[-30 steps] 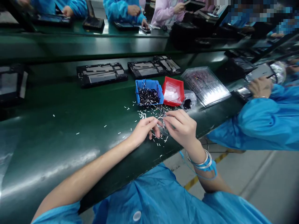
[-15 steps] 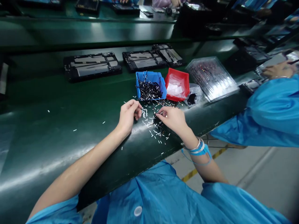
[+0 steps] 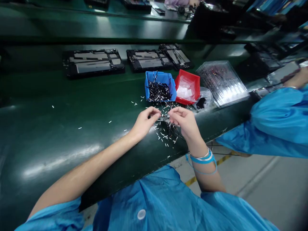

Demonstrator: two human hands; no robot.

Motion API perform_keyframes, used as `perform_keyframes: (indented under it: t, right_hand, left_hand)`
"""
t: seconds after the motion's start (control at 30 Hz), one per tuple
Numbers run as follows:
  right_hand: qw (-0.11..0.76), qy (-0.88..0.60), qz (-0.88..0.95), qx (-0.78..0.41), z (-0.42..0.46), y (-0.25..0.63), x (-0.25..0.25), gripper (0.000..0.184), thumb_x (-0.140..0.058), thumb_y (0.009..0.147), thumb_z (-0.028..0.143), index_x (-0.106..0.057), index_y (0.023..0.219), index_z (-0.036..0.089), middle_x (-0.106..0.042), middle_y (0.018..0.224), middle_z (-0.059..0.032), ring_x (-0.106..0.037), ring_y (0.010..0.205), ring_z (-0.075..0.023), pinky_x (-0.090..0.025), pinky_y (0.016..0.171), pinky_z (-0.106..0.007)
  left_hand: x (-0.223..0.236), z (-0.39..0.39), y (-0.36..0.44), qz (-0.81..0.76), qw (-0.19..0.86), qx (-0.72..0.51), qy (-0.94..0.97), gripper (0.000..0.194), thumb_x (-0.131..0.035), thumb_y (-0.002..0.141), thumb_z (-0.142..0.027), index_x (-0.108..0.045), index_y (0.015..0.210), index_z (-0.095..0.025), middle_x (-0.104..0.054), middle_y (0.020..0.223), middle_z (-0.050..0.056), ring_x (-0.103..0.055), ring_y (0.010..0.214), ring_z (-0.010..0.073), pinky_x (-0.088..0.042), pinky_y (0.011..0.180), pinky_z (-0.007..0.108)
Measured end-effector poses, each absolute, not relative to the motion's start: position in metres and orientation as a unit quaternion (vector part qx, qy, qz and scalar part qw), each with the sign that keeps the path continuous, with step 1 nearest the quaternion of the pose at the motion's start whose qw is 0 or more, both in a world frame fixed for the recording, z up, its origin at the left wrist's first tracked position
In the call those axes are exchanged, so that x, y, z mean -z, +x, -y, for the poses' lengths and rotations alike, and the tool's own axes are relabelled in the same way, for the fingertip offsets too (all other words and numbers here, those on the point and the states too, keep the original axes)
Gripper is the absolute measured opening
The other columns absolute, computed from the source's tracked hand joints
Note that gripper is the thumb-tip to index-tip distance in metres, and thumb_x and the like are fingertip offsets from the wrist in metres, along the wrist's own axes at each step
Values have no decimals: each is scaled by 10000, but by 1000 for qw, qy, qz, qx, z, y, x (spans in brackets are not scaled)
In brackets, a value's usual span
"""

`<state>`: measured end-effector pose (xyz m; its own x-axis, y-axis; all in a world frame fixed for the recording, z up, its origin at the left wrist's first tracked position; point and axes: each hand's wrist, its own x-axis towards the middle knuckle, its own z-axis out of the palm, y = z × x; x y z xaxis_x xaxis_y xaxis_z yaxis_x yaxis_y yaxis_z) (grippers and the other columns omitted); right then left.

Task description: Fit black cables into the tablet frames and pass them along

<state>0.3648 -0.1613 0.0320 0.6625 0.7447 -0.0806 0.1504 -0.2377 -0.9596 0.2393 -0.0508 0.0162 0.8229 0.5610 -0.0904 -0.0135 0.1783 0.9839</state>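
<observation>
My left hand is closed in a pinch over the green worktop, thumb against the forefinger. Facing it a short way off, my right hand is pinched too, its fingertips pointing left. Whatever sits in either pinch is too small to make out. Around and beneath the fingers lie many small white strips, with thin black cable-like pieces by the right hand. Just beyond stands a blue bin heaped with thin black pieces bearing white ends.
A red bin with clear plastic bags adjoins the blue one. Right of it are a small plastic bag and stacked clear trays. Opened black device housings line the back. A co-worker's blue sleeve reaches in at right.
My left hand has moved right and turned its fingertips toward the right hand, closing the gap. A dark strip seen by the right fingertips earlier no longer shows clearly. The view has shifted slightly.
</observation>
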Motion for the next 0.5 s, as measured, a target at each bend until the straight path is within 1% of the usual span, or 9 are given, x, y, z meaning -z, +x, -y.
perform_keyframes:
  t: [0.07, 0.17, 0.27, 0.33, 0.4, 0.47, 0.5]
  right_hand:
    - [581, -703, 280, -299, 163, 363, -36, 207, -651, 666, 409, -574, 673, 218, -505, 481, 71, -342, 396, -53, -246, 394, -221]
    - [615, -685, 261, -291, 159, 359, -40, 211, -670, 661, 403, -556, 664, 225, -499, 489, 74, -325, 399, -49, -228, 380, -223]
    - [632, -682, 266, -254, 156, 351, -40, 184, -663, 679, 382, -572, 675, 222, -523, 511, 65, -375, 419, -59, -295, 404, -225]
    - [630, -702, 285, -173, 158, 345, -39, 152, -664, 707, 358, -592, 719, 225, -580, 576, 47, -473, 482, -84, -384, 463, -240]
    - [586, -733, 343, -45, 163, 340, -39, 103, -658, 758, 330, -619, 761, 235, -649, 676, 18, -565, 592, -118, -461, 561, -276]
    - [493, -746, 443, 67, 169, 337, -40, 64, -636, 813, 292, -654, 773, 246, -697, 765, -10, -614, 698, -149, -495, 654, -315]
    - [441, -741, 496, 101, 172, 336, -40, 91, -615, 839, 273, -671, 771, 248, -712, 787, -21, -625, 727, -160, -501, 679, -327]
  left_hand:
    - [-17, 57, 239, -198, 740, -164, 621, 71, -602, 793, -160, -644, 847, -140, -686, 844, 40, -616, 804, 146, -450, 622, 216]
    - [-21, 66, 237, -159, 760, -126, 617, 101, -599, 813, -175, -644, 890, -129, -704, 813, 51, -647, 743, 144, -472, 628, 230]
    - [-23, 72, 236, -151, 776, -122, 600, 94, -569, 842, -176, -636, 875, -118, -708, 767, 59, -662, 672, 131, -462, 566, 205]
    - [-23, 72, 235, -173, 767, -128, 605, 113, -547, 857, -178, -642, 855, -116, -715, 756, 69, -666, 645, 131, -446, 513, 189]
    - [-23, 71, 236, -197, 750, -129, 618, 135, -538, 862, -176, -658, 860, -114, -724, 761, 79, -672, 633, 139, -433, 468, 182]
    - [-24, 69, 236, -209, 736, -131, 631, 149, -540, 854, -161, -681, 852, -113, -724, 746, 75, -665, 604, 139, -423, 441, 181]
    - [-24, 68, 236, -210, 730, -133, 636, 156, -541, 847, -149, -692, 842, -115, -723, 736, 69, -657, 587, 134, -419, 435, 181]
